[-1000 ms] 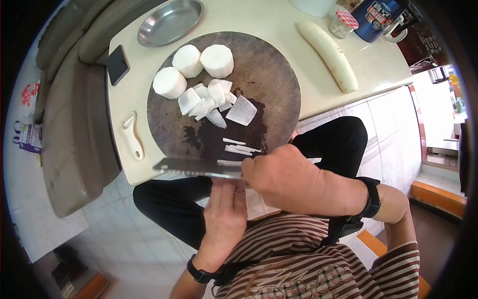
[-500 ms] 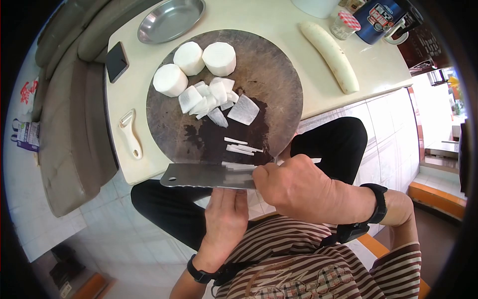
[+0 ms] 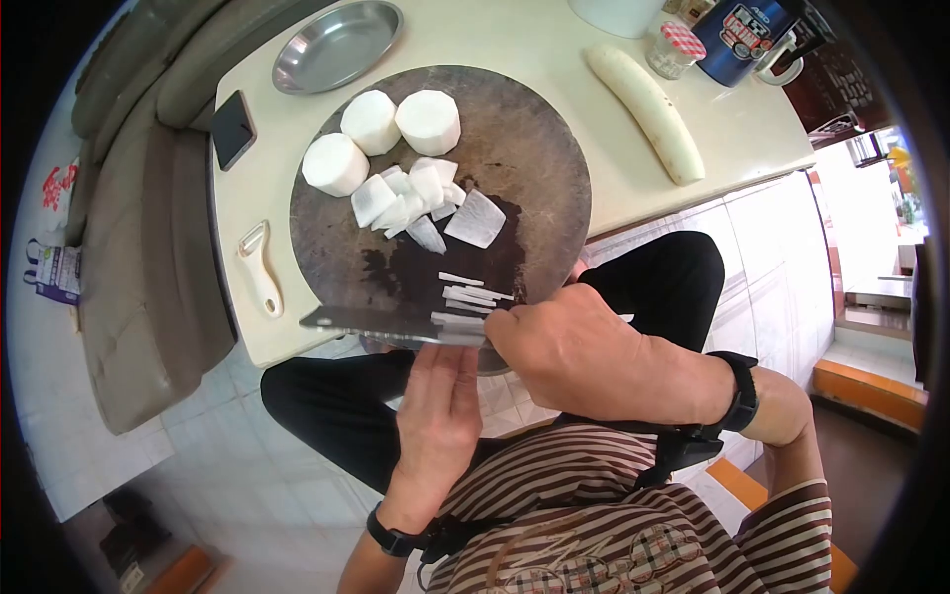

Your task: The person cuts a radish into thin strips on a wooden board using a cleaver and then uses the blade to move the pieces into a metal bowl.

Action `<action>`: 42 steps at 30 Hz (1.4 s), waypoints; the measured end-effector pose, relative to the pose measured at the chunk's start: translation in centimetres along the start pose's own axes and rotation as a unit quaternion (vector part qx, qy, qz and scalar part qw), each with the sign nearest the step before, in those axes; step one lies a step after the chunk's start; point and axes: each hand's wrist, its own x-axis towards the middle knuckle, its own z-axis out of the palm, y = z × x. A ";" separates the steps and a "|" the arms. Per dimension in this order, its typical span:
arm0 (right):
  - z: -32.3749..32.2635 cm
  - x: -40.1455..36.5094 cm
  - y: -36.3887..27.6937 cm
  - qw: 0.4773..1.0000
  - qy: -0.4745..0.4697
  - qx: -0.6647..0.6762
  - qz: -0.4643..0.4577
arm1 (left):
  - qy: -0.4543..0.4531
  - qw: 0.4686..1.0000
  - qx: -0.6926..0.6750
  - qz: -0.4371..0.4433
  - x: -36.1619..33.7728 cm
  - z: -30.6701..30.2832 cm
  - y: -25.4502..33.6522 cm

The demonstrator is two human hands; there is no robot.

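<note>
My right hand (image 3: 569, 337) is closed around the handle end of a cleaver (image 3: 381, 323). Its broad blade lies across the near edge of a round wooden chopping board (image 3: 554, 178). Just on the near side of the blade is my left hand (image 3: 440, 401), fingers together, pressing down at a white radish slice; the blade partly hides the fingertips and slice. Thin radish strips (image 3: 475, 294) lie beyond the blade. Farther up the board are a pile of radish slices (image 3: 406, 196), one loose flat slice (image 3: 476, 219) and three thick peeled radish chunks (image 3: 427, 121).
A whole white radish (image 3: 648, 114) lies on the table (image 3: 549, 64) right of the board. On the left are a peeler (image 3: 259, 272) and a phone (image 3: 234, 130). Behind stand a metal dish (image 3: 336, 48), a jar with a checked lid (image 3: 675, 49) and a blue container (image 3: 744, 40).
The cleaver has tilted, its blade turning more edge-on and blurring slightly. Another strip shows beside the others past the blade. Both hands have shifted slightly left and up.
</note>
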 end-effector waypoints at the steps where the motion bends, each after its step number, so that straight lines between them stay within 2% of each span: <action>1: -0.6 -0.1 -0.5 1.000 -0.020 0.003 0.006 | 0.008 1.000 -0.018 -0.006 -0.1 0.2 -0.1; 5: -0.7 -0.5 -0.9 0.999 -0.037 0.000 0.012 | 0.002 0.998 -0.053 -0.034 -0.3 0.3 -0.3; 9: -0.7 -0.4 -1.0 0.997 -0.072 -0.012 0.022 | 0.003 0.999 -0.051 -0.017 -0.5 0.3 -0.5; 11: -0.5 -0.3 -1.3 0.998 -0.054 -0.032 0.006 | 0.000 0.997 -0.064 -0.039 -0.6 0.3 -0.4; 18: 0.6 1.1 -0.9 0.999 -0.050 -0.004 -0.009 | -0.005 0.998 -0.062 -0.031 -0.7 0.5 -0.6; 21: 0.6 1.4 -0.1 1.000 -0.006 0.009 -0.006 | 0.013 0.999 -0.045 -0.024 -0.3 0.8 -0.7; 23: -0.3 1.2 0.4 1.000 -0.020 -0.001 0.024 | 0.028 0.999 -0.032 0.001 1.1 0.8 -0.6; 27: -1.5 1.0 0.0 0.999 -0.044 -0.008 0.026 | 0.034 0.999 -0.038 0.000 0.7 1.1 -0.7; 29: -1.5 0.6 -0.2 1.000 -0.022 0.008 0.015 | 0.033 0.999 -0.014 0.019 0.7 0.9 -0.8; 42: -1.4 0.4 0.2 0.998 -0.059 -0.022 -0.017 | 0.020 0.998 -0.053 0.025 0.9 0.6 -1.4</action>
